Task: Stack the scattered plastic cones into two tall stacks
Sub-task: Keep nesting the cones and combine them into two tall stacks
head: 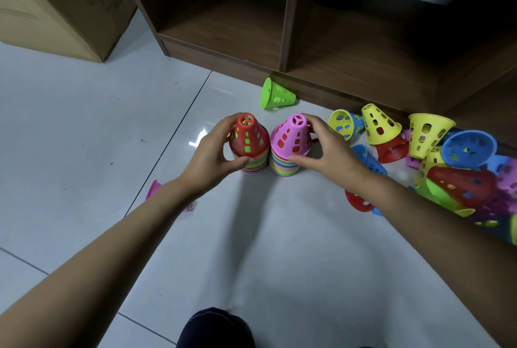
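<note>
Two stacks of cones stand upright side by side on the floor (84,123), long axes vertical and narrow ends up, their bases touching or nearly so, a little out from the front edge of a shelf unit (223,48).

At the far left, a cardboard box (56,3) sits on the floor beside the shelf unit's left corner. Nearer, a pink cone (153,189) lies on the floor, mostly hidden under the left forearm; which way it points cannot be told. The left hand (208,156) wraps the red-topped stack (247,137), fingers curled round its far side and thumb pressed on the striped rims low at the front. Behind the stacks, a green cone (277,95) lies on its side close to the shelf unit's base, wide mouth to the left, narrow end pointing right. The pink-topped stack (291,137) is held by the right hand (333,151), fingers curved behind the top cone and thumb laid along its lower rim.

To the right, many loose cones (447,165) in yellow, blue, red, green and purple crowd the floor along the shelf unit's base, some upright, some tipped over or nested. The right forearm crosses over the nearest red and blue ones. A dark-clad knee (215,328) shows at the bottom edge.
</note>
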